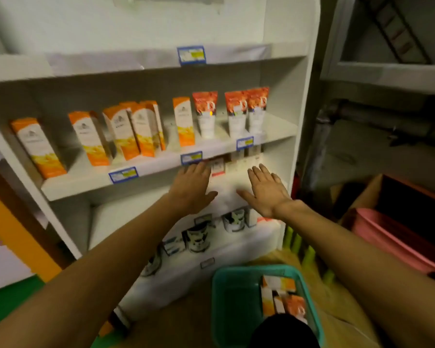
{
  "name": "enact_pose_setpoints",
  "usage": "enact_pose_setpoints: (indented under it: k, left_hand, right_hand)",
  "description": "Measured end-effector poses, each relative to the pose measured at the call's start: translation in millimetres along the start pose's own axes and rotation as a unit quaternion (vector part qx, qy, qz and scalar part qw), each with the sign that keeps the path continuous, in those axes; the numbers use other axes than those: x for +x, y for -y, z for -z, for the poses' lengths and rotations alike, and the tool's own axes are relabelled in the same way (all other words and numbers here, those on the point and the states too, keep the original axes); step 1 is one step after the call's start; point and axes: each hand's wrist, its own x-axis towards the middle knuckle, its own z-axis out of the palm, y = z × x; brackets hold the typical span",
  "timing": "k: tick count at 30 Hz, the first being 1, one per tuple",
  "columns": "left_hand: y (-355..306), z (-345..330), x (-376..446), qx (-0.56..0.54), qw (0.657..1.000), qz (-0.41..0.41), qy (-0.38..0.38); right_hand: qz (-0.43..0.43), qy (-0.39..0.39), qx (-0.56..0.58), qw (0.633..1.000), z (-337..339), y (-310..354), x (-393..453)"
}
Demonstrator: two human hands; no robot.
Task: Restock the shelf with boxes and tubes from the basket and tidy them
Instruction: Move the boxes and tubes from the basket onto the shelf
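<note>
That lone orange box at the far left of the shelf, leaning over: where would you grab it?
Take the leaning orange box by its two narrow side edges around the middle, coming from the front. It tilts with its top to the left and stands apart from the next box, so fingers probably fit on both sides. Both hands are empty.

A shop — white shelf (161, 169) of boxed goods, price tags (191, 55).

Orange boxes (126, 133) upright on shelf (146, 169)
</note>
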Motion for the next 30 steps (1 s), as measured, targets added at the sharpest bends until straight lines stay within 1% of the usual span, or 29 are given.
enact_pose_setpoints:
  k: [4,7,9,11,14,20,23,26,30]
  left_hand:
    - [-39,-52,-1,-0.036,0.997,-0.036,0.059]
    - [-65,-100,-6,-0.078,0.992,-0.044,0.087]
    - [-84,-138,-11,-0.087,0.986,-0.049,0.133]
    - [-96,-176,-15,-0.07,0.977,-0.053,0.194]
    - [-111,-231,-18,-0.101,0.961,-0.047,0.252]
    - [-142,-326,-22,-0.141,0.92,-0.045,0.363]
    - [-161,-364,-23,-0.172,0.905,-0.033,0.388]
    - [-177,-398,-26,-0.192,0.9,-0.015,0.392]
    - [-196,-446,-38,-0.214,0.89,0.036,0.402]
  right_hand:
    - [-0.022,0.029,-0.025,0.999,-50,-43,-24]
    - [-0.05,0.091,-0.038,0.994,-95,-72,-47]
    - [-0.068,0.136,-0.044,0.987,-128,-94,-64]
    - [-0.088,0.161,-0.049,0.982,-160,-114,-75]
    - [-0.113,0.202,-0.052,0.972,-201,-139,-86]
    - [-0.105,0.262,-0.035,0.959,-287,-170,-98]
    - [-0.093,0.284,-0.027,0.954,-325,-181,-95]
    - [-0.083,0.295,-0.023,0.952,-357,-189,-85]
    - [-0.079,0.291,-0.016,0.953,-393,-199,-65]
